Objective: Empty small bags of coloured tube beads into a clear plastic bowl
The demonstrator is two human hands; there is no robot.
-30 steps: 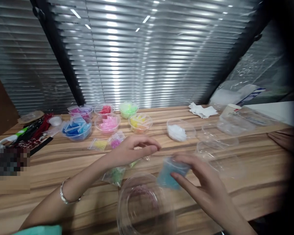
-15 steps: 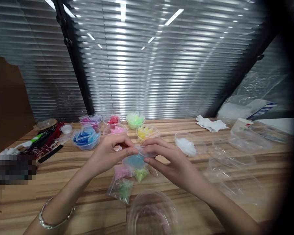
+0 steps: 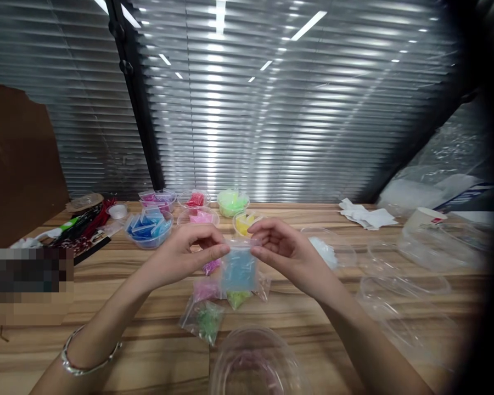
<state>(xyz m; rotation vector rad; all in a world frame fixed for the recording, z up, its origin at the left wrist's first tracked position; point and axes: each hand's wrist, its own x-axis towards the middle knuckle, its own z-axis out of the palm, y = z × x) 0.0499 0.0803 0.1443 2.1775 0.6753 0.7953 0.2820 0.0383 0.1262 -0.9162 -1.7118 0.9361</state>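
Slatted grey blinds point(image 3: 247, 137) with a dull sheen stand at twelve o'clock, behind a tabletop point(image 3: 160, 334) of streaked wood grain. Taking the blue bag point(image 3: 239, 272) as our dial's centre, we see it held upright above the table, flat and square, its see-through film filled with pale blue matter.

Our left hand point(image 3: 189, 255) grasps its upper corner at ten o'clock between thumb and forefinger. Our right hand point(image 3: 286, 257) grips the corner at two, thumb in front and the other fingers curled loosely behind. We judge the step in hand to be handling the bag by its top edge; the next move seems to call for an even, light pinch, since the film looks thin and slippery.

Crinkled little bags lie just beyond: the purple bag point(image 3: 211, 267) at nine, the pink bag point(image 3: 206, 289) at eight, the green bag point(image 3: 208, 322) at seven, the lime bag point(image 3: 237, 299) at six. Nearer us, just short of six, sits a glossy, round clear tub point(image 3: 226, 354). Toward ten, a rounded bowl point(image 3: 148, 243) holds blue packets; near three lies a frosty white heap point(image 3: 323, 249).
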